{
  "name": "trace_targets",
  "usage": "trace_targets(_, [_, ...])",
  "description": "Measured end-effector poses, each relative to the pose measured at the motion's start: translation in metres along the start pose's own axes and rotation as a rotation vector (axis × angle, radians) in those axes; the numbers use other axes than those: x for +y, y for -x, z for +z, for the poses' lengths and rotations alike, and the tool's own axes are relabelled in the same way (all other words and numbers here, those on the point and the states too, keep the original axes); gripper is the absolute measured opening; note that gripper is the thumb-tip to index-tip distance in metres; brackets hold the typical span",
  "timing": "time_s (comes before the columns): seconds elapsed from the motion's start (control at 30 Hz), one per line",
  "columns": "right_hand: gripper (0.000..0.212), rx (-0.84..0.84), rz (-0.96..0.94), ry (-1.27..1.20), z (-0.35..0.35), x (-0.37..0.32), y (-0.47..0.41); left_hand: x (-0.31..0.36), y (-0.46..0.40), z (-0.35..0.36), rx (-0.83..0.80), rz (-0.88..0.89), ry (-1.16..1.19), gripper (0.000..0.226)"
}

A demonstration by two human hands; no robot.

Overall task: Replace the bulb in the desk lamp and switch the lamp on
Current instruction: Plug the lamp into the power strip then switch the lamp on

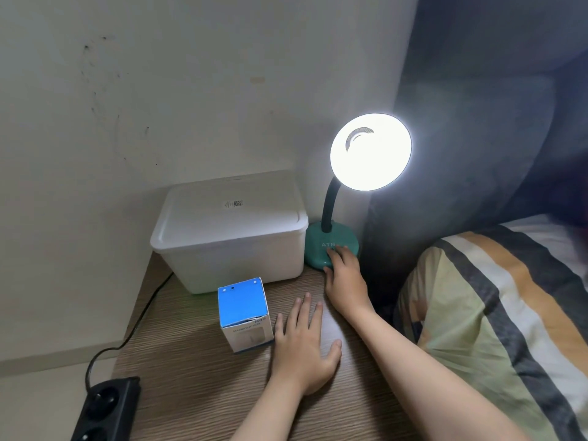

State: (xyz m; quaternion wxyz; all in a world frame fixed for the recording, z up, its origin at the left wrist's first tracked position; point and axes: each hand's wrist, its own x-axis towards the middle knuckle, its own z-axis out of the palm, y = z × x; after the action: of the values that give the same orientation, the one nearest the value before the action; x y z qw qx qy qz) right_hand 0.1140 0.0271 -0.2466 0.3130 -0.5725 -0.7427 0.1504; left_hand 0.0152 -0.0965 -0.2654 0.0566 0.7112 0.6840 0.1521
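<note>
White tub (229, 230) and blue box (243, 313) crowd the tabletop's (191, 377) far edge; lit desk lamp (332, 246) at far right corner, shade facing up. Right hand (345, 278) fingers together on its base; left hand (302, 348) flat, fingers apart

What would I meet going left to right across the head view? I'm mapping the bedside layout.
Black power strip → blue-topped carton → left hand flat on the wooden table → right hand on the teal base of the lit lamp → striped bedding.

One lamp (353, 186), two boxes (230, 229) (245, 313), one power strip (105, 409), two hands (304, 348) (345, 278).
</note>
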Motion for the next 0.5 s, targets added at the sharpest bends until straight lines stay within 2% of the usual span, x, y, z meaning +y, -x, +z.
trace_targets(0.37, [0.044, -0.038, 0.012, 0.062, 0.0, -0.002, -0.002, 0.001, 0.0, -0.003, -0.009, -0.004, 0.011, 0.073])
trace_targets(0.5, [0.047, -0.067, 0.032, 0.121, -0.001, -0.005, -0.002, 0.002, 0.002, -0.011, -0.089, -0.009, 0.079, 0.074])
